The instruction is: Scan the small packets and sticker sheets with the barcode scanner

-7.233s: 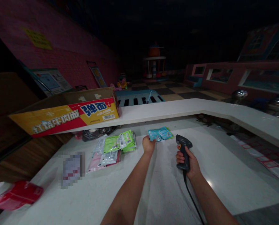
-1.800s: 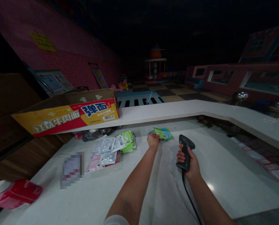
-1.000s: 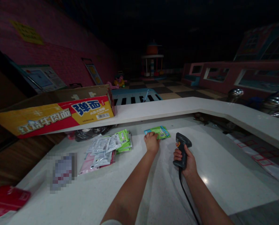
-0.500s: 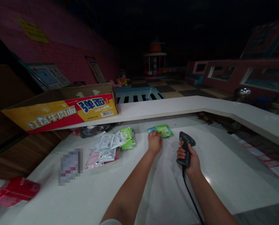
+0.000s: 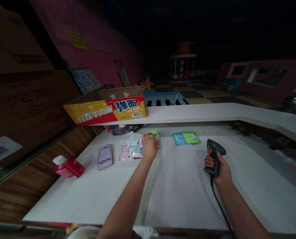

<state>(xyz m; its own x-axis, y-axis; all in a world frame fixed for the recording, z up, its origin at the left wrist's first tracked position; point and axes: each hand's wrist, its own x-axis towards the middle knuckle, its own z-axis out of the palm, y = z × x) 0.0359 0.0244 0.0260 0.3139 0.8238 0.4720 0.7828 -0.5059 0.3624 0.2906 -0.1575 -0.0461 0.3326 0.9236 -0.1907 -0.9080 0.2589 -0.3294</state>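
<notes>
My left hand [image 5: 149,147] reaches over the left pile of small packets [image 5: 133,146] on the white counter [image 5: 177,186], its fingers curled on a green packet [image 5: 154,134] at the pile's right edge. My right hand [image 5: 216,166] is closed round the grip of a dark barcode scanner [image 5: 214,155], whose cable runs back along my forearm. A second, smaller stack of blue and green packets [image 5: 186,137] lies between the two hands, untouched.
A yellow and red cardboard box [image 5: 108,105] sits on the raised white ledge [image 5: 212,113] behind the counter. A red bottle with a white cap [image 5: 67,166] lies at the counter's left, near a blurred card [image 5: 105,156]. A dark bag [image 5: 124,128] lies under the ledge.
My left hand left the blue and green stack and moved left onto the larger pile. The view swung left. My right hand kept hold of the scanner.
</notes>
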